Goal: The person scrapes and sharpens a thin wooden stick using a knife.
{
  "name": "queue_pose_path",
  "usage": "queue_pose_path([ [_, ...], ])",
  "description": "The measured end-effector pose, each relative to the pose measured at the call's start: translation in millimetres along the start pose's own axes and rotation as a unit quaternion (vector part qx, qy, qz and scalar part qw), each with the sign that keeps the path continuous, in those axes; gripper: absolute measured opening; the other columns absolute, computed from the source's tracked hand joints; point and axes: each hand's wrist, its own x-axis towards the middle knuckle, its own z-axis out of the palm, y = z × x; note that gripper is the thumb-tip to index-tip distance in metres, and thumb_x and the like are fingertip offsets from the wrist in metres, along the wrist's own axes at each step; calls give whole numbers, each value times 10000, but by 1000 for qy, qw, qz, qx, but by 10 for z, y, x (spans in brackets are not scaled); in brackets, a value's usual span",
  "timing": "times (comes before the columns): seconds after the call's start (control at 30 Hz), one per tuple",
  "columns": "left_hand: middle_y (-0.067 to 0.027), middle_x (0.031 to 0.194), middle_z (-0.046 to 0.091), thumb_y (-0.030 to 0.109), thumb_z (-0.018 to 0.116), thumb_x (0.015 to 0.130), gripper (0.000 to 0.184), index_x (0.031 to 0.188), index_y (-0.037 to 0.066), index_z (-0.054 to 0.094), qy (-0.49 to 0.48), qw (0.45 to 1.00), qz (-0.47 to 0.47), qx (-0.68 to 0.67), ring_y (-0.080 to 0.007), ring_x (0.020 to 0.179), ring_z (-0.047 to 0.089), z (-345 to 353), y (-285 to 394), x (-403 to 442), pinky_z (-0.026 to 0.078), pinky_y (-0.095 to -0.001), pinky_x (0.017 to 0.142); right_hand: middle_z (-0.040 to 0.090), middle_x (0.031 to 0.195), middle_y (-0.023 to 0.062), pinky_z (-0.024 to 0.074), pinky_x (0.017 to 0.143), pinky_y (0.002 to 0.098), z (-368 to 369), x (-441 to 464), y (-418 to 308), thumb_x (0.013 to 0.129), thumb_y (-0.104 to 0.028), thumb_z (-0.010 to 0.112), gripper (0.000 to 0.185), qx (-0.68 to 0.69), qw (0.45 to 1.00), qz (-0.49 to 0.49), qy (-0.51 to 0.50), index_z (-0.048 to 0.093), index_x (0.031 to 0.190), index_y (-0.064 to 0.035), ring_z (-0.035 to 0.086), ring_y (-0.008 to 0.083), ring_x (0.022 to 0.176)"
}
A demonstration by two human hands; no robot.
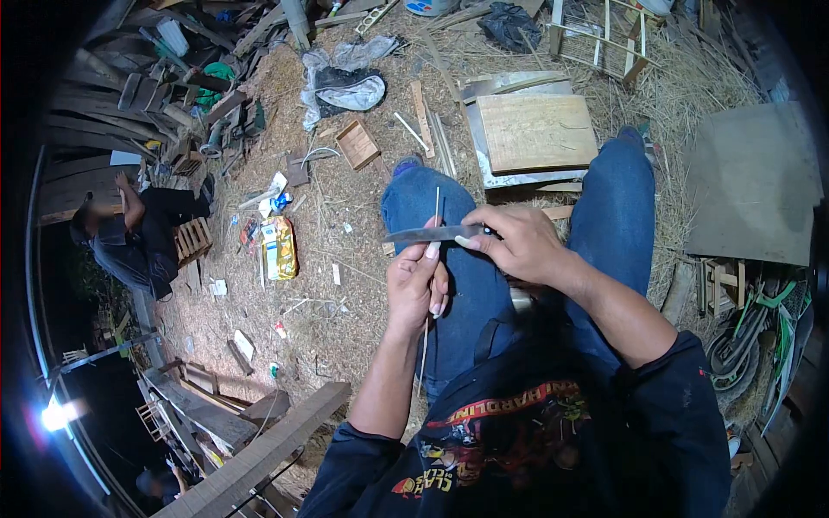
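Observation:
My right hand [525,245] is closed around the dark handle of a knife [410,235], its thumb pressed along the blade. The blade points left and crosses a thin wooden strip [437,202] just above my left fingers. Pinched in my left hand [416,283], the strip runs lengthwise past my thigh, its far end sticking out beyond the blade. Both hands are over my jeans-covered leg [471,319], close together. My right fingers hide most of the knife handle.
Ahead lies a wooden board [537,132] on a pale sheet. Left of it sits a small wooden box [357,144]. A yellow packet [277,248] rests on the straw-covered ground. Another person [142,237] sits at left. A grey panel [753,183] stands right; a wooden beam [276,449] is lower left.

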Motion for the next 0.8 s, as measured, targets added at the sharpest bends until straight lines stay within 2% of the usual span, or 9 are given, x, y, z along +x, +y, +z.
queue_pose_path([
  [0.17, -29, 593, 557, 181, 531, 1112, 474, 1551, 15, 465, -20, 1000, 18, -13, -79, 362, 430, -63, -70, 26, 377, -231, 357, 755, 916, 114, 561, 728, 460, 88, 28, -20, 959, -333, 711, 266, 29, 999, -17, -11, 736, 1106, -114, 735, 354, 849],
  [0.23, -10, 549, 487, 155, 507, 1107, 494, 1551, -46, 427, 1, 1000, 10, -8, -78, 340, 373, -29, -54, 17, 367, -234, 333, 749, 898, 111, 560, 727, 460, 77, 38, -53, 963, -332, 706, 260, 36, 999, -28, 2, 749, 1105, -119, 733, 351, 837],
  [0.33, -7, 547, 485, 157, 503, 1109, 482, 1541, -49, 443, -7, 1000, 7, -9, -81, 335, 371, -17, -45, 10, 363, -234, 335, 762, 962, 124, 572, 742, 409, 22, 37, -71, 957, -264, 719, 245, -18, 999, -5, -47, 766, 1132, -100, 748, 325, 881],
  [0.43, -23, 564, 531, 168, 535, 1108, 445, 1521, 5, 504, -6, 1000, -4, -9, -81, 350, 406, -65, -69, 1, 376, -236, 361, 753, 914, 102, 563, 687, 401, 86, 44, 52, 954, -266, 723, 253, -36, 999, -26, 26, 770, 1147, -109, 738, 304, 813],
  [0.5, -22, 564, 529, 168, 535, 1108, 430, 1509, 11, 522, -5, 1000, 0, -20, -81, 350, 406, -53, -63, 12, 375, -235, 362, 731, 841, 54, 545, 599, 421, 106, 36, 57, 968, -364, 694, 250, -68, 995, -42, 52, 778, 1134, -196, 720, 287, 730],
  [0.6, -19, 562, 527, 167, 533, 1109, 411, 1493, 21, 547, -9, 999, 2, -35, -81, 351, 407, -50, -55, 6, 375, -234, 364, 737, 848, 47, 551, 598, 415, 91, -18, -43, 972, -378, 692, 263, -99, 993, -57, 4, 784, 1148, -207, 723, 274, 711],
  [0.67, -17, 562, 526, 167, 533, 1109, 406, 1489, 25, 554, -10, 999, 1, -39, -80, 351, 408, -49, -56, -14, 377, -233, 365, 713, 807, 49, 544, 585, 421, 121, 8, 35, 979, -380, 682, 270, -98, 994, -36, 13, 777, 1157, -200, 716, 280, 695],
  [0.73, -14, 562, 524, 171, 532, 1108, 397, 1477, 27, 569, -1, 1000, 5, -9, -81, 352, 410, -33, -49, -26, 380, -233, 368, 686, 772, 55, 534, 570, 433, 132, 81, 119, 992, -374, 668, 262, -59, 993, -39, 93, 769, 1154, -196, 699, 294, 664],
  [0.8, -13, 561, 524, 173, 534, 1108, 402, 1483, 32, 564, -3, 1000, 5, -27, -79, 354, 412, -85, -89, -18, 381, -234, 370, 699, 789, 61, 540, 579, 435, 135, 29, 49, 995, -378, 665, 267, -69, 992, -59, 85, 771, 1155, -193, 706, 301, 680],
])
